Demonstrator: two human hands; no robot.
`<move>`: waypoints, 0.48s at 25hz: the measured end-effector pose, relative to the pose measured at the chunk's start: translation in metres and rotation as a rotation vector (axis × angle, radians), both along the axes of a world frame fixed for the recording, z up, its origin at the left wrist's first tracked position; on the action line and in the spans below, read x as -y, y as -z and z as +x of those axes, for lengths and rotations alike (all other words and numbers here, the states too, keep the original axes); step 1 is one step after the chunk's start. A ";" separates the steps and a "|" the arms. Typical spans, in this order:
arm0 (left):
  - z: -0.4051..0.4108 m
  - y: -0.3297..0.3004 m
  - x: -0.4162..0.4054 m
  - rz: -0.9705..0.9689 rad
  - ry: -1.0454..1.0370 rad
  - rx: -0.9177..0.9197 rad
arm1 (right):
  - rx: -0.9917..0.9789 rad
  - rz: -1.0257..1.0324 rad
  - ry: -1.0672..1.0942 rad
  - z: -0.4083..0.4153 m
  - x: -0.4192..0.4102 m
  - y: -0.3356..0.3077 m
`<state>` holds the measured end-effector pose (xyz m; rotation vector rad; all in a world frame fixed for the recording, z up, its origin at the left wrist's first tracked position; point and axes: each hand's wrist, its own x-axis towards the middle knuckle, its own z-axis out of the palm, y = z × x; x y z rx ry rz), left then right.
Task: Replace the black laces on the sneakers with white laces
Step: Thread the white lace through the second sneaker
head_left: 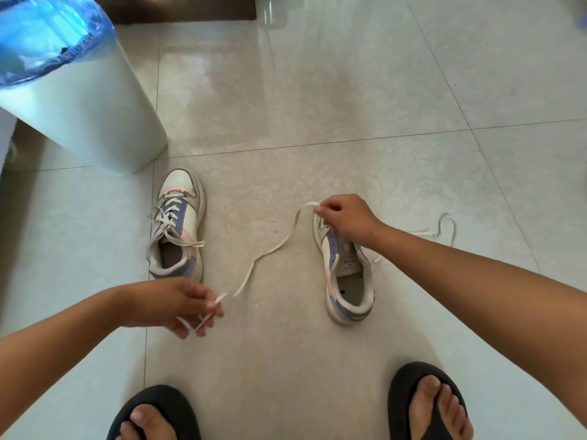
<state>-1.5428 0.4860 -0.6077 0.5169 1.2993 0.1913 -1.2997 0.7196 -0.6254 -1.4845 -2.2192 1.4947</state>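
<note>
Two white, pink and purple sneakers stand on the tiled floor. The left sneaker (178, 227) is laced with a white lace. The right sneaker (347, 277) has open eyelets and its tongue showing. A long white lace (270, 249) runs from my right hand (344, 219), which pinches it above the right sneaker's toe, down to my left hand (181, 304), which holds its other end between curled fingers. The lace's far part (444, 225) trails on the floor right of that sneaker. No black lace shows.
A white bin (95, 122) with a blue liner stands at the left, just behind the left sneaker. My two feet in black flip-flops (425, 404) are at the bottom edge. A dark mat (178, 11) lies at the top.
</note>
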 end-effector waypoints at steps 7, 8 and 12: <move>0.057 -0.007 -0.080 0.163 -0.527 0.169 | 0.062 0.079 0.119 0.028 -0.020 -0.012; 0.063 -0.004 -0.089 0.164 -0.593 0.181 | 0.118 0.080 0.060 0.035 -0.018 -0.010; 0.100 0.018 -0.121 0.169 -0.791 0.036 | 0.270 0.102 -0.214 0.044 0.008 0.000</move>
